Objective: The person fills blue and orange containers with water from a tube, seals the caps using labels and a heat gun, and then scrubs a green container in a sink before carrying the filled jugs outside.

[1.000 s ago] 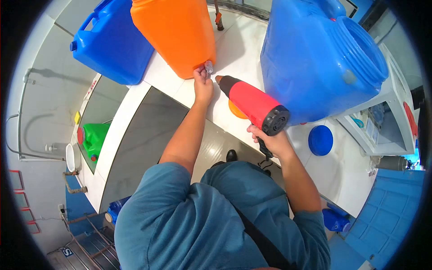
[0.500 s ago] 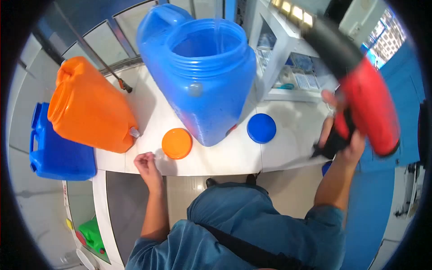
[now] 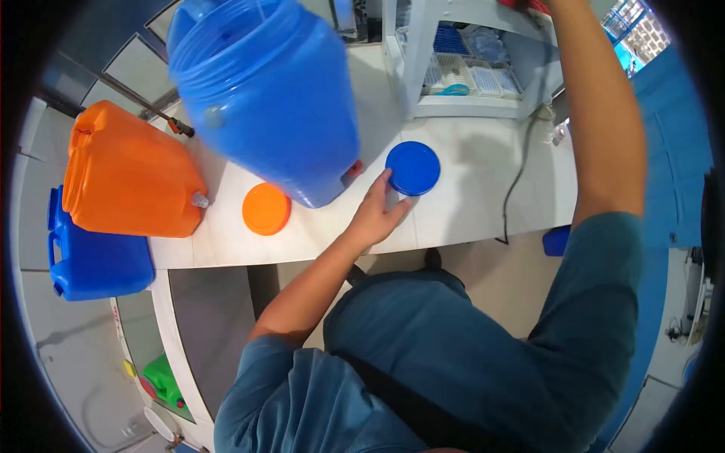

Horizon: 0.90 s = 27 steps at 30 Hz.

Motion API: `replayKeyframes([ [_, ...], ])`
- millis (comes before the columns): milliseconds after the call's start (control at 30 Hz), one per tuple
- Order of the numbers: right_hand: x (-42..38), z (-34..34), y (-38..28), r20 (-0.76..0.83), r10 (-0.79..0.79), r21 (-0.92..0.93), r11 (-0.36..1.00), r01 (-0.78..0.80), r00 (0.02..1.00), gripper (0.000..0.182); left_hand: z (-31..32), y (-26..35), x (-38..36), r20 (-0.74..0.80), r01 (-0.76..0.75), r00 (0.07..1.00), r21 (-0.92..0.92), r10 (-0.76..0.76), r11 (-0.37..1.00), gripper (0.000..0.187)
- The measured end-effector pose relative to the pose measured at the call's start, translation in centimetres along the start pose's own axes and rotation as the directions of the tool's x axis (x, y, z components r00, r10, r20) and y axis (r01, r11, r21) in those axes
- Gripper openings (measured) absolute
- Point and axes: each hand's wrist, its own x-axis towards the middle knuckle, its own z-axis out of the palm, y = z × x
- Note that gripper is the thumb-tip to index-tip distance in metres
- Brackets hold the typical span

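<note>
Head view: my left grip [image 3: 375,215] meets the blue lid [image 3: 413,168], right of the big jug [image 3: 276,113].
Fingers and thumb are parted, touching only its rim, probably because it lies flat. The orange lid [image 3: 266,209] sits left of the jug's base. My right grip is beyond the top edge, above the cabinet [image 3: 476,108]; its state I cannot tell.

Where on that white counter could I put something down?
The widest bare patch lies between the blue lid and the black cable, in front of the white shelf. Smaller: right of the cable. Crowded: the left end, with the orange container beside the blue jerrycan, and the lid's near edge, where the left hand is.
</note>
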Motion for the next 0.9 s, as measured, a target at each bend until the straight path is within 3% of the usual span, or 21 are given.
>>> replayKeyframes([
  [33, -0.8, 0.0, 0.7, -0.108, -0.027, 0.212, 0.976, 0.050, 0.994, 0.050, 1.1, 0.0, 1.2, 0.044, 0.064, 0.997, -0.051, -0.062, 0.997, 0.072],
  [67, -1.8, 0.3, 2.5, -0.314, -0.202, 0.041, 0.973, 0.225, 0.928, 0.049, 2.6, -0.3, 2.1, -0.044, -0.075, 0.997, -0.177, 0.069, 0.981, 0.072],
  [100, -3.1, 0.2, 4.6, -0.279, -0.134, 0.166, 0.968, 0.186, 0.951, 0.052, 3.4, -0.7, 2.7, -0.059, -0.076, 0.996, -0.172, 0.067, 0.982, 0.072],
  [133, -5.2, -0.1, 6.3, -0.234, -0.071, 0.289, 0.947, 0.139, 0.970, 0.055, 3.5, -0.3, 3.2, -0.153, 0.073, 0.979, -0.342, -0.132, 0.937, 0.066],
  [167, -7.5, 1.0, 9.3, -0.184, -0.143, 0.294, 0.936, 0.193, 0.973, 0.042, 3.6, -0.1, 3.4, -0.206, 0.195, 0.917, -0.514, -0.341, 0.835, 0.062],
  [200, -9.4, 3.0, 11.9, -0.134, -0.215, 0.302, 0.921, 0.246, 0.967, 0.029, 3.3, -0.3, 3.8, -0.184, 0.164, 0.878, -0.752, -0.443, 0.639, 0.054],
  [233, -10.3, 5.1, 13.3, -0.134, -0.224, 0.315, 0.914, 0.255, 0.965, 0.029, 2.7, -0.6, 4.3, -0.135, 0.095, 0.838, -0.918, -0.529, 0.384, 0.049],
  [300, -11.7, 9.6, 15.6, 0.036, -0.373, 0.328, 0.881, 0.342, 0.927, 0.026, 1.4, -0.4, 4.9, -0.074, 0.011, 0.843, -0.988, -0.533, 0.155, 0.039],
  [333, -10.6, 12.6, 16.5, 0.094, -0.325, 0.341, 0.899, 0.276, 0.941, 0.026, 1.7, 0.2, 5.0, -0.189, -0.098, 0.896, -0.966, -0.401, 0.238, 0.037],
  [367, -8.7, 16.3, 16.6, 0.155, -0.283, 0.357, 0.909, 0.213, 0.947, 0.026, 1.9, 0.1, 5.4, -0.220, -0.119, 0.876, -0.961, -0.429, 0.250, 0.037],
  [433, -6.0, 23.5, 17.3, 0.012, -0.260, 0.298, 0.923, 0.244, 0.966, 0.029, 1.6, -0.3, 6.6, -0.261, -0.213, 0.755, -0.965, -0.601, 0.152, 0.033],
  [467, -5.5, 24.8, 17.1, 0.010, -0.287, 0.324, 0.907, 0.268, 0.958, 0.029, 1.5, 0.2, 6.8, -0.291, -0.240, 0.733, -0.956, -0.615, 0.167, 0.033],
  [533, -4.8, 26.5, 17.0, 0.167, -0.208, 0.135, 0.973, 0.186, 0.964, 0.031, 1.6, 1.1, 7.3, -0.188, -0.224, 0.677, -0.974, -0.711, 0.044, 0.029],
  [667, -4.1, 26.4, 16.8, 0.328, -0.176, 0.154, 0.979, 0.131, 0.928, 0.028, 0.7, -0.7, 8.2, -0.186, -0.240, 0.628, -0.970, -0.756, 0.040, 0.030],
  [733, -4.4, 26.9, 17.2, 0.124, -0.178, 0.231, 0.962, 0.146, 0.976, 0.028, 0.8, -1.0, 8.3, -0.301, -0.080, 0.469, -0.951, -0.830, 0.299, 0.024],
  [767, -4.7, 26.5, 17.3, 0.123, -0.177, 0.232, 0.962, 0.145, 0.977, 0.028, 0.7, -1.2, 8.4, -0.302, -0.080, 0.469, -0.950, -0.830, 0.301, 0.024],
  [833, -6.6, 24.6, 18.2, -0.138, -0.187, 0.334, 0.916, 0.223, 0.973, 0.030, 0.8, -1.7, 8.3, -0.420, 0.074, 0.449, -0.862, -0.789, 0.501, 0.024],
  [867, -8.2, 22.5, 18.2, -0.139, -0.180, 0.326, 0.920, 0.217, 0.974, 0.030, 1.1, -1.5, 8.2, -0.414, 0.077, 0.458, -0.863, -0.786, 0.500, 0.024],
  [900, -10.5, 19.9, 17.9, -0.206, -0.101, 0.456, 0.870, 0.186, 0.973, 0.029, 1.8, -1.0, 7.7, -0.443, 0.026, 0.478, -0.856, -0.759, 0.516, 0.027],
])
